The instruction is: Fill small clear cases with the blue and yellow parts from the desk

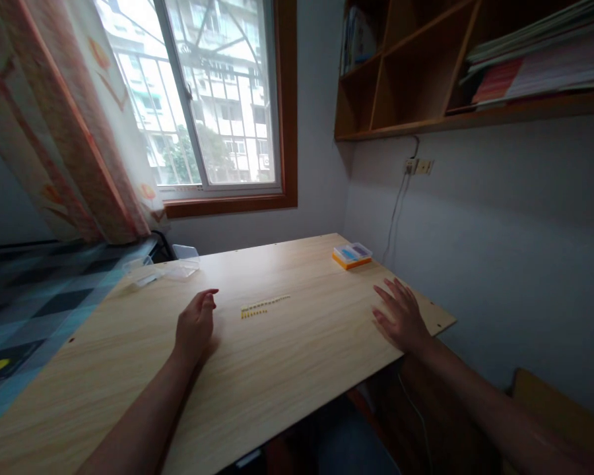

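My left hand (195,324) rests on the wooden table (287,369) with its fingers loosely curled and nothing visible in it. Just right of it lies a short row of small yellow beads (264,305). My right hand (400,313) lies flat on the table near the right edge, fingers spread, holding nothing. The beads sit between the two hands, closer to the left one.
A small orange box with blue and purple contents (352,255) stands at the table's far right corner. Clear plastic containers (181,262) sit at the far left edge. A window, a curtain, a wall shelf and a bed with a checked cover surround the table.
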A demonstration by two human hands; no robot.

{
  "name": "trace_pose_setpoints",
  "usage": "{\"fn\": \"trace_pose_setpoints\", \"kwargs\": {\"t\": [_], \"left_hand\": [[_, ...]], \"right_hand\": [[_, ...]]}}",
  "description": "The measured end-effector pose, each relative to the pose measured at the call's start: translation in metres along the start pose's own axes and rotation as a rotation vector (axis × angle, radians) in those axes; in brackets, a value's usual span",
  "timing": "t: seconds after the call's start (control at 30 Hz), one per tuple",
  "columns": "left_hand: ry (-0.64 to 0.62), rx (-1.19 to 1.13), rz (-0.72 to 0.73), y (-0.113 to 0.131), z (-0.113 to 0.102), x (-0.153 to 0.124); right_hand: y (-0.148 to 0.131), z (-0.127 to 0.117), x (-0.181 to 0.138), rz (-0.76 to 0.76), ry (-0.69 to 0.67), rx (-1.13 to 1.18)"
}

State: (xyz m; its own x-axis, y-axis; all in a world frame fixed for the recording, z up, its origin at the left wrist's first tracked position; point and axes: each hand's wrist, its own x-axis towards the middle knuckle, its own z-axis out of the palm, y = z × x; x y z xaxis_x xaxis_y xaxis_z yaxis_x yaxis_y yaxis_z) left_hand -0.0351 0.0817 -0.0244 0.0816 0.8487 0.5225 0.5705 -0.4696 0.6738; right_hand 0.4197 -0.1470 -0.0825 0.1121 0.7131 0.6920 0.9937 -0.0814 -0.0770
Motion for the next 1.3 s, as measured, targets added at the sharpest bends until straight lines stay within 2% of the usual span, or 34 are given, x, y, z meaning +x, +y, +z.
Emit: {"fn": "trace_pose_setpoints", "kwargs": {"t": [0.1, 0.37, 1.3], "left_hand": [[0.035, 0.142, 0.019, 0.003, 0.0, 0.001], [0.037, 0.269, 0.064, 0.02, 0.004, -0.002], [0.066, 0.382, 0.01, 0.016, 0.009, 0.007]], "right_hand": [[0.001, -0.002, -0.009, 0.05, -0.012, 0.041], [0.0, 0.0, -0.001, 0.137, -0.073, 0.088], [0.011, 0.015, 0.009, 0.139, -0.178, 0.092]]}}
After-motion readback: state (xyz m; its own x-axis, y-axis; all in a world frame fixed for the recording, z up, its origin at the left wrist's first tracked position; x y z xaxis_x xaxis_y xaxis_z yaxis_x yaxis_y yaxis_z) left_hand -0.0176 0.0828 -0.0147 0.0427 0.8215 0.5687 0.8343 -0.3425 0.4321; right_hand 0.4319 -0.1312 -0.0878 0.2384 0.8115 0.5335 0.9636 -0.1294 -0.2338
